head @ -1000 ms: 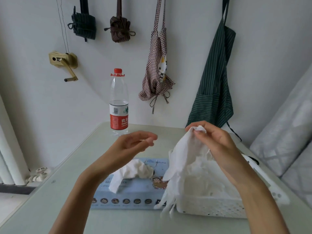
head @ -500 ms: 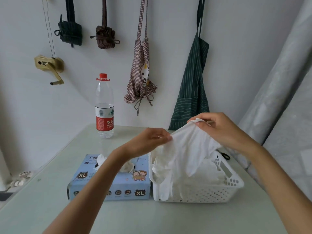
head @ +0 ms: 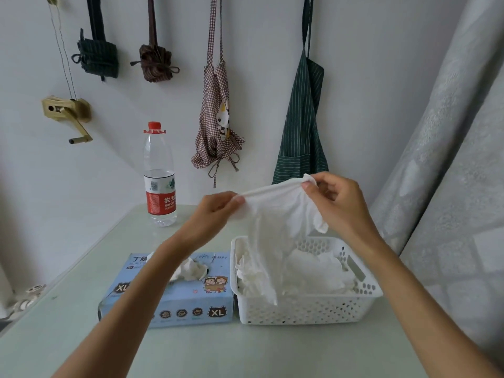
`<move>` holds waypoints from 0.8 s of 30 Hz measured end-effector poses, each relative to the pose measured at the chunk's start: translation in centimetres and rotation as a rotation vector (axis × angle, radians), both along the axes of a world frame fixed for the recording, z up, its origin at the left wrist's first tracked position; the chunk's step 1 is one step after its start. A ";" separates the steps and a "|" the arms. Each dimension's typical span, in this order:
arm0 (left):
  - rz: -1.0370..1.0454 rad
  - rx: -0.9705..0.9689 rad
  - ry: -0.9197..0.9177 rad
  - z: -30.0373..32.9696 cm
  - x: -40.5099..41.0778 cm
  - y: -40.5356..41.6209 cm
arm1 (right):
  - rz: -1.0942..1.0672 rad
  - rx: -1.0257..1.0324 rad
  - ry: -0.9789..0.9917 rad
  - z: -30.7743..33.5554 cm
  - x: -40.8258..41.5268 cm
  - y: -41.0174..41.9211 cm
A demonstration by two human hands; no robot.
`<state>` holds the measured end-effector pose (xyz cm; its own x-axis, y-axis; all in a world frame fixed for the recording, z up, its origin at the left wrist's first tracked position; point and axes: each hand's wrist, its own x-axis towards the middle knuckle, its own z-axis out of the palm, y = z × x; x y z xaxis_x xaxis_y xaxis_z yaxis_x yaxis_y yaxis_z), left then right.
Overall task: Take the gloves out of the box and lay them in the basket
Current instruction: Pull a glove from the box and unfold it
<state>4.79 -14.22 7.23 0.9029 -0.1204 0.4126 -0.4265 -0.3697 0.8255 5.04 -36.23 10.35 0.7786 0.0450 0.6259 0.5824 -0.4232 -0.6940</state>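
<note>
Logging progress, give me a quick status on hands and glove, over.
Left hand and right hand both pinching the white glove by its cuff, stretched above the basket. Glove not yet laid. Nothing blocking the basket.

I see a pale green table [head: 272, 350] carrying 3 things. At about 12 o'clock on the tabletop, near the far edge by the wall, 1 clear water bottle [head: 159, 175] stands upright, with a red cap and a red label. Toward 6 o'clock from it lies a light blue box [head: 174, 301] marked XL, flat on its base, white material poking out of its top opening. At 3 o'clock from the box, just beside it, sits a white perforated basket [head: 305, 309] with white gloves [head: 313, 271] piled inside.
</note>
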 end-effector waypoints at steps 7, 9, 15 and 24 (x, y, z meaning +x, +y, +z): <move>0.425 -0.146 -0.194 2.4 -0.2 0.6 | 0.128 0.215 0.085 1.1 -0.8 3.3; 0.474 -0.053 -0.220 2.3 0.7 -0.1 | 0.139 0.257 0.163 1.0 -0.5 2.3; 0.459 0.439 -0.102 -5.3 6.8 -5.7 | -0.216 -0.038 0.461 -7.1 5.0 -3.6; 0.286 0.940 -0.211 -8.8 10.9 -9.0 | -0.530 -0.832 0.194 -11.0 6.8 -8.3</move>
<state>15.74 -23.22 -1.53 0.8683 -0.2695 0.4165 -0.3237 -0.9440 0.0639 11.82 -44.49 -0.61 0.9101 0.0289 0.4133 0.0869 -0.9887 -0.1223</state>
